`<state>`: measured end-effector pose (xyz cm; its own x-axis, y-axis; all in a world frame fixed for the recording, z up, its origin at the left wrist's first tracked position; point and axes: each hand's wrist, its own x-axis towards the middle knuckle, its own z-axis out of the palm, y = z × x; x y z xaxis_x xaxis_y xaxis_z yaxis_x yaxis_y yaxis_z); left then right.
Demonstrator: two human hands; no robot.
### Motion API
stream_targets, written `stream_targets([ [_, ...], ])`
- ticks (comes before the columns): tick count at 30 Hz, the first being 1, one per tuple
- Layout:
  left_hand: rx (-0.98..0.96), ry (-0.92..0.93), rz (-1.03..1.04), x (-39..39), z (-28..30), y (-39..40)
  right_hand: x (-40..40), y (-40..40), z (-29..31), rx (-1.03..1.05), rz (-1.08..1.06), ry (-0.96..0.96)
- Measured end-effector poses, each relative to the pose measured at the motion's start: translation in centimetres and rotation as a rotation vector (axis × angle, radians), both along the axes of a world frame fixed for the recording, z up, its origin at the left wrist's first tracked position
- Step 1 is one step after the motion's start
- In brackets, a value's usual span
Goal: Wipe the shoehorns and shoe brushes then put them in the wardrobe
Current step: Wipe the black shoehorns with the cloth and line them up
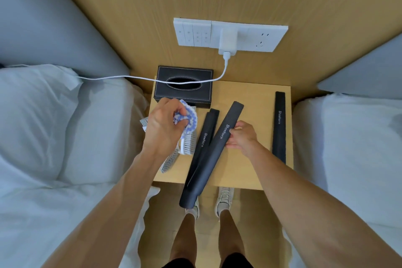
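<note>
Three long dark shoehorns lie over a small wooden nightstand (250, 98). My right hand (241, 137) grips the middle shoehorn (208, 154), which is tilted and juts past the table's front edge. A second shoehorn (204, 137) lies just left of it, partly under it. The third shoehorn (279, 126) rests along the right edge. My left hand (165, 124) holds a bunched blue-and-white cloth (189, 119) above the white shoe brushes (187, 143) at the table's left side; the brushes are partly hidden.
A black tissue box (183, 86) stands at the back left of the nightstand. A white charger cable (152, 78) runs from the wall socket panel (230, 35) across it to the left bed. Beds flank the table on both sides. My feet stand below.
</note>
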<state>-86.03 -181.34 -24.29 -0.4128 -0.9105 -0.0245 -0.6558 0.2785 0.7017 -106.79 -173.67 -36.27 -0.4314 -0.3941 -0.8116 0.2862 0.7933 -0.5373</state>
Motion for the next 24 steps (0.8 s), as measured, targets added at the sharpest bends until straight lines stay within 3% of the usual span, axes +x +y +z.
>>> stream_targets([
  [6,-0.046,0.064,-0.021,-1.3,4.5,0.0,-4.2,1.0,6.8,-0.170,-0.221,-0.044],
  [13,-0.005,0.238,-0.090,-5.3,12.9,0.5,-7.4,1.8,17.2,-0.427,-0.301,-0.051],
  [16,-0.002,0.355,-0.188,-7.3,16.5,1.2,-7.5,2.0,21.8,-0.556,-0.308,-0.057],
  [24,-0.304,0.247,-0.391,-10.8,23.4,1.2,-5.7,2.0,31.0,-0.756,-0.085,-0.020],
])
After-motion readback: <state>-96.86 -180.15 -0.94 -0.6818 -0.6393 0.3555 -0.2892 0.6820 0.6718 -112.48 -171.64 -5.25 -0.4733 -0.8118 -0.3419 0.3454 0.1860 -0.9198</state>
